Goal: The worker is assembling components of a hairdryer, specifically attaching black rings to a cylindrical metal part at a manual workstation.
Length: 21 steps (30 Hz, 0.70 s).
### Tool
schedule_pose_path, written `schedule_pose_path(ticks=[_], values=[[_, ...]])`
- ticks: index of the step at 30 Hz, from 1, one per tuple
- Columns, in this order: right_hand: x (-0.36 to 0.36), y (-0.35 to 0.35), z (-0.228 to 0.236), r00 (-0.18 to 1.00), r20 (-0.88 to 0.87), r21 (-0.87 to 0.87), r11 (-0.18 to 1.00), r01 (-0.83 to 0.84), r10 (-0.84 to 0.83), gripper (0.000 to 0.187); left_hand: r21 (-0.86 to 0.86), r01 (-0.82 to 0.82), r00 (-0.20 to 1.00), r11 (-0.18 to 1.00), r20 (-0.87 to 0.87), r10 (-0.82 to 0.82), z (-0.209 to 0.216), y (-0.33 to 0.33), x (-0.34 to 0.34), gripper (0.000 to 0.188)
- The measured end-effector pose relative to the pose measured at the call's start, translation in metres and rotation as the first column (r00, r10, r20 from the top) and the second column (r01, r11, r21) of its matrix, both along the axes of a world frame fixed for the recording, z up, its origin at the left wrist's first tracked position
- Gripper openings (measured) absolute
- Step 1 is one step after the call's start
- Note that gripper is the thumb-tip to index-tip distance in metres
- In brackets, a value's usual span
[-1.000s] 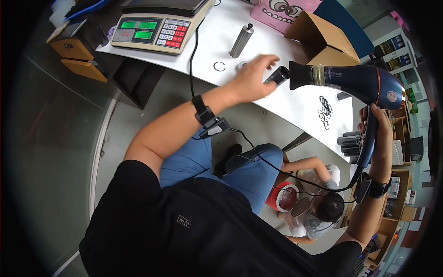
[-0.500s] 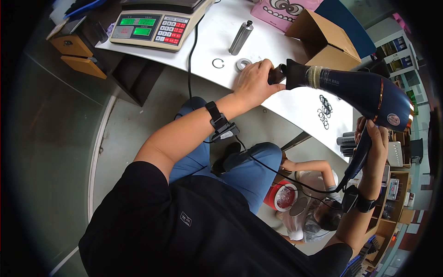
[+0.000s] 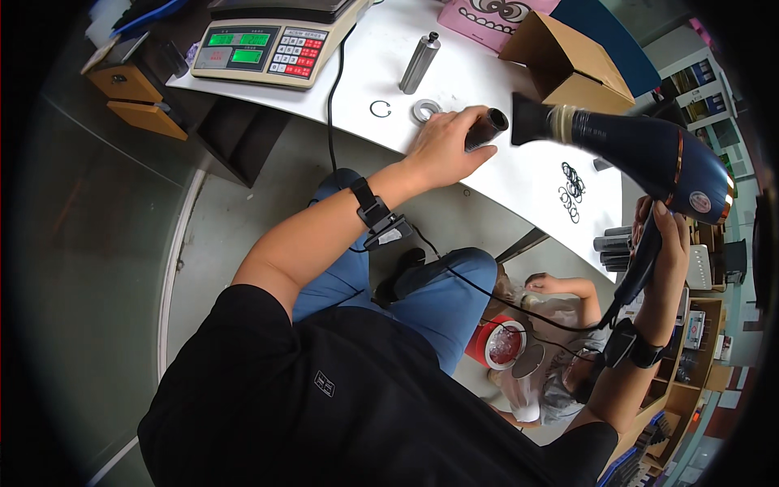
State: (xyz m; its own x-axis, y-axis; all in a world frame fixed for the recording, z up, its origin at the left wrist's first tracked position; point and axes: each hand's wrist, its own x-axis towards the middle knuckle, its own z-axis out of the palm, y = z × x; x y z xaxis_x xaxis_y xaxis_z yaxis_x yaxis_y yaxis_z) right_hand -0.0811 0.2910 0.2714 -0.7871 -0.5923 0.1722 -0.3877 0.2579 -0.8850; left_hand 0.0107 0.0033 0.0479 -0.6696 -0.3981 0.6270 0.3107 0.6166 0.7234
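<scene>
My left hand (image 3: 442,152) is closed round a dark, hollow metal tube (image 3: 488,127) at the table's near edge; the tube's round open end shows past my fingers. My right hand (image 3: 669,238) grips the handle of a dark blue hair dryer (image 3: 629,142). Its black nozzle points left at the tube, with a small gap between them. Just beyond my left hand lies a silver ring (image 3: 426,109), with an open black snap ring (image 3: 380,109) to its left. A silver metal cylinder (image 3: 419,64) with a black tip stands upright behind them.
On the white table (image 3: 369,77) are a scale (image 3: 280,50), a cardboard box (image 3: 568,61), a pink bag (image 3: 491,20), a heap of black rings (image 3: 573,185) and several dark tubes (image 3: 614,246). A power cord crosses my lap. Below, a person (image 3: 568,312) is beside a red bucket (image 3: 479,345).
The hair dryer's nozzle has drawn slightly right, away from the tube. The tube has turned so that its open end shows. The other person's hand below has moved right.
</scene>
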Motion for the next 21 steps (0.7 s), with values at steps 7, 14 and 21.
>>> schedule_pose_path(ticks=[7,14,21], values=[[0.005,0.002,0.001,0.996,0.0,-0.02,0.996,0.085,-0.085,0.029,-0.259,-0.08,0.982,0.962,-0.185,0.031,0.017,-0.013,-0.003,0.052],[0.006,0.015,-0.019,0.993,0.101,-0.232,0.969,0.085,-0.063,0.032,0.124,0.186,0.977,0.975,-0.129,-0.17,0.006,-0.005,0.004,0.067],[0.01,0.041,-0.088,0.973,0.229,-0.45,0.885,0.118,-0.013,0.033,-0.001,0.026,0.945,1.0,0.326,-0.024,-0.007,-0.002,0.019,0.058]])
